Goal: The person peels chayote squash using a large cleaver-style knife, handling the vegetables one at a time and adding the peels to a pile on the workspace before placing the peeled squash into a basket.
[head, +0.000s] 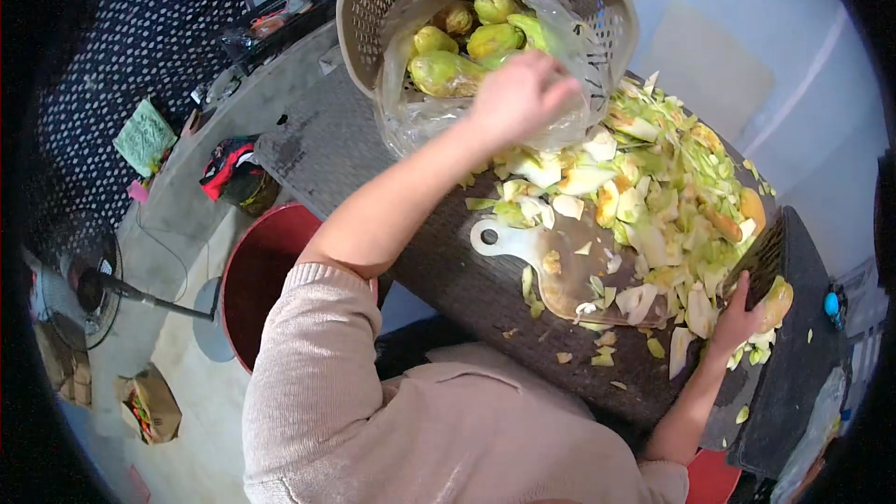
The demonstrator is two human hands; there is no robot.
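Note:
My left hand (pixel 528 94), blurred and with curled fingers, is over the near side of a plastic basket (pixel 360 73). Whether it holds anything is unclear. Clear plastic film (pixel 420 122) lines the basket, around several green-yellow fruits (pixel 444 73). At the right, my right hand (pixel 738 318) grips the lower end of a dark flat object (pixel 759 252) whose kind is unclear. A yellowish piece of fruit (pixel 775 302) lies beside that hand. Between the hands, a large heap of pale and green peelings (pixel 672 203) partly covers a cutting board (pixel 511 239) with a holed handle.
The dark table (pixel 448 287) bears scattered scraps near its front edge. A dark flat surface (pixel 798 364) adjoins it at the right, by a wall. Below the left side stands a red tub (pixel 259 273), with a fan (pixel 87 290) and a paper bag (pixel 164 409) farther left.

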